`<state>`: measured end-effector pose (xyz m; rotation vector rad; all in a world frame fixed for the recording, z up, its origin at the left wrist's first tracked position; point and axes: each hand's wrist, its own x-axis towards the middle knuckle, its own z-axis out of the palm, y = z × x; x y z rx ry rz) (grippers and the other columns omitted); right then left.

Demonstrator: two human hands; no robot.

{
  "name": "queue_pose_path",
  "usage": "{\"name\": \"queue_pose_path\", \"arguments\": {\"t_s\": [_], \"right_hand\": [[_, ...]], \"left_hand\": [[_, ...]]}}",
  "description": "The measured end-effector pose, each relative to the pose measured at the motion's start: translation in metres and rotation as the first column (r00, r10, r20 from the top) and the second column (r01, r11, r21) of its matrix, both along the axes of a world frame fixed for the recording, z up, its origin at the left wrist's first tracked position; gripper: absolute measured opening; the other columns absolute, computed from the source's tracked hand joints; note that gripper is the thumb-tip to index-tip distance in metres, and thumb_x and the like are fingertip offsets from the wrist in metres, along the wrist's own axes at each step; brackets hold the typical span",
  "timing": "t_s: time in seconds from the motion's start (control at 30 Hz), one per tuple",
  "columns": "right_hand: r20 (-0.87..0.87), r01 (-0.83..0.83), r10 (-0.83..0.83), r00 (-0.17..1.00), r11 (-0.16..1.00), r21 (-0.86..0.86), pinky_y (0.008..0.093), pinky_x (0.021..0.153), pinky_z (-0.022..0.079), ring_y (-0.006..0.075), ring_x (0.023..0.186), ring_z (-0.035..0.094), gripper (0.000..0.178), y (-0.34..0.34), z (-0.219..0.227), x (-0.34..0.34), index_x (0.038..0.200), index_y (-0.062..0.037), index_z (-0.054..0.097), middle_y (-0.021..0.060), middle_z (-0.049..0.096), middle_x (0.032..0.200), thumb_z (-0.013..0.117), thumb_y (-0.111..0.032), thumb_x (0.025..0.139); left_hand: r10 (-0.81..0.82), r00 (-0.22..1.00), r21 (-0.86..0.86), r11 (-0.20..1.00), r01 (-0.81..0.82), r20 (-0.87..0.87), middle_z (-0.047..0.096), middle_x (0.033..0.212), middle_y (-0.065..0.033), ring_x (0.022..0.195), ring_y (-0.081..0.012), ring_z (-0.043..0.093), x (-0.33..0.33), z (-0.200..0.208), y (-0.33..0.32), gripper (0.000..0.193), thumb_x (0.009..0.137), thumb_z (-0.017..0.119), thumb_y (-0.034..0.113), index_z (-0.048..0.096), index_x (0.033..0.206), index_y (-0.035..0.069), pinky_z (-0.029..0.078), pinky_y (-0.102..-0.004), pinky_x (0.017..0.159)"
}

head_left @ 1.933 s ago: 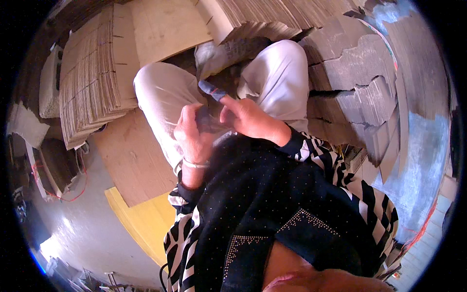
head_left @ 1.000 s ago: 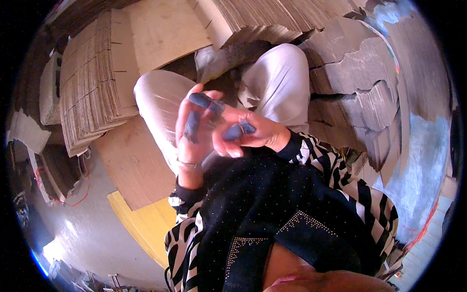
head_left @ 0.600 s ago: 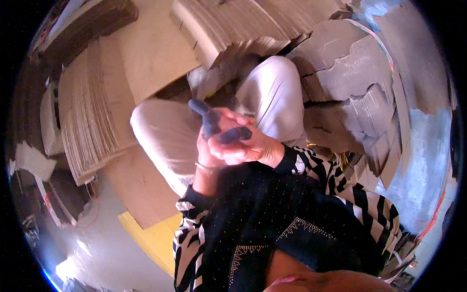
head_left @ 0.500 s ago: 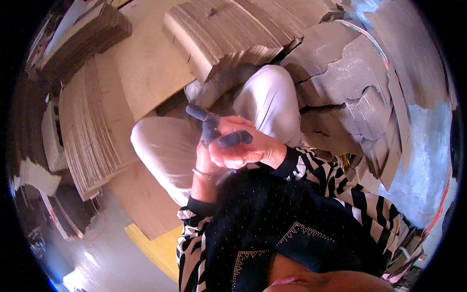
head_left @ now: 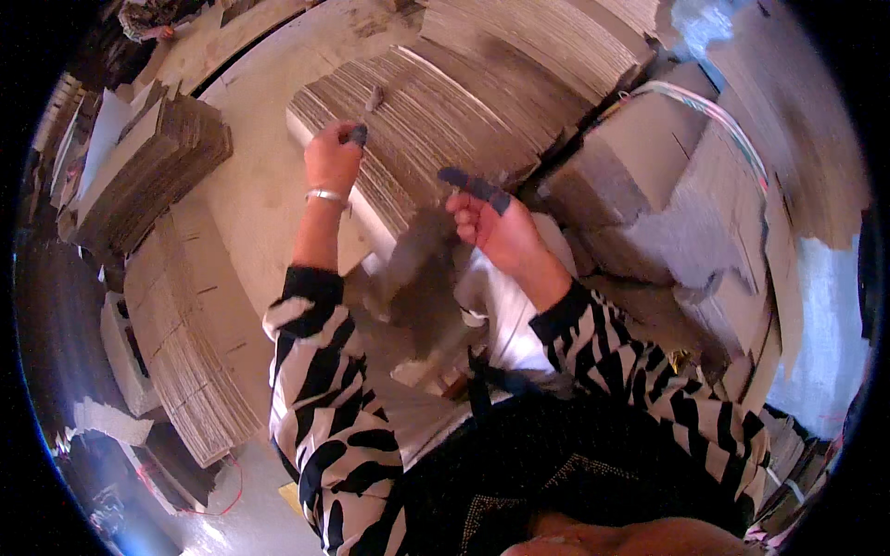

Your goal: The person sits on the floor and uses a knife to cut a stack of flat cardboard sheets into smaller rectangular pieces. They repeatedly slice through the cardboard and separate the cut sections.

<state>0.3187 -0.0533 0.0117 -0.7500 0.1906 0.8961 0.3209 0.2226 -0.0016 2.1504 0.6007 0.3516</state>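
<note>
My left hand, a bracelet at its wrist, is over the left edge of a long stack of flat cardboard pieces. Its fingers are curled closed, with a dark finger cover on one tip; whatever they hold, if anything, is hidden. To the right, my right hand hovers near the stack's front end. One finger in a dark cover stretches out toward the cardboard, the others bend loosely, and nothing shows in them. A small brownish lump lies on the stack.
Under the stack is a tan board. More cardboard stacks stand at the left and far left. Torn brown sheets and a striped cord are at the right. Another person's hand appears at the far left.
My hands were clasped together over my lap; they have come apart. The left has moved forward to the cardboard stack, the right forward and to the right. My view has shifted forward.
</note>
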Motion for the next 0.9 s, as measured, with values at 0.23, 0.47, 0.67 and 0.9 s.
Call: {"name": "queue_pose_path", "arguments": {"t_s": [0.23, 0.47, 0.67, 0.9], "right_hand": [[0.384, -0.080, 0.219, 0.897, 0.934, -0.347, 0.0243, 0.067, 0.047, 0.0113, 0.076, 0.060, 0.041, 0.008, 0.023, -0.005, 0.132, -0.0037, 0.052, 0.0069, 0.067, 0.097, 0.036, -0.031, 0.105], [0.411, 0.003, 0.176, 0.895, 0.917, -0.398, 0.0233, 0.066, 0.047, 0.0097, 0.075, 0.060, 0.036, 0.003, 0.013, -0.002, 0.133, -0.0045, 0.051, 0.0054, 0.067, 0.095, 0.045, -0.022, 0.102], [0.646, -0.272, 0.391, 0.656, 0.920, -0.282, 0.0241, 0.070, 0.047, 0.0101, 0.081, 0.058, 0.036, 0.015, 0.006, -0.037, 0.133, -0.0038, 0.051, 0.0048, 0.067, 0.101, 0.052, -0.016, 0.099], [0.608, -0.738, 0.676, 0.416, 0.642, -0.209, 0.0317, 0.100, 0.045, 0.0172, 0.110, 0.059, 0.053, -0.004, 0.051, -0.138, 0.126, -0.0024, 0.055, 0.0075, 0.064, 0.113, 0.034, 0.015, 0.080]], "left_hand": [[0.137, 0.987, 0.423, 0.902, -0.089, -0.083, 0.067, 0.103, -0.0143, 0.093, -0.0344, 0.065, 0.078, -0.026, -0.008, 0.021, 0.081, 0.064, 0.017, 0.069, 0.100, 0.011, 0.052, -0.0451, 0.081], [-0.065, 0.993, -0.372, 0.923, 0.096, 0.097, 0.069, 0.084, -0.0042, 0.075, -0.0110, 0.062, -0.072, 0.042, -0.046, 0.019, 0.093, 0.052, 0.011, 0.067, 0.101, 0.002, 0.048, -0.0261, 0.065], [-0.013, 0.995, -0.730, 0.678, 0.084, 0.103, 0.068, 0.091, -0.0096, 0.079, -0.0155, 0.064, -0.258, 0.070, -0.110, 0.026, 0.099, 0.049, 0.020, 0.061, 0.107, -0.001, 0.050, -0.0282, 0.074], [0.054, 0.983, -0.601, 0.797, 0.063, 0.174, 0.065, 0.086, -0.0068, 0.078, -0.0148, 0.060, -0.357, 0.055, -0.172, 0.030, 0.099, 0.042, 0.023, 0.061, 0.102, 0.000, 0.046, -0.0289, 0.077]]}}
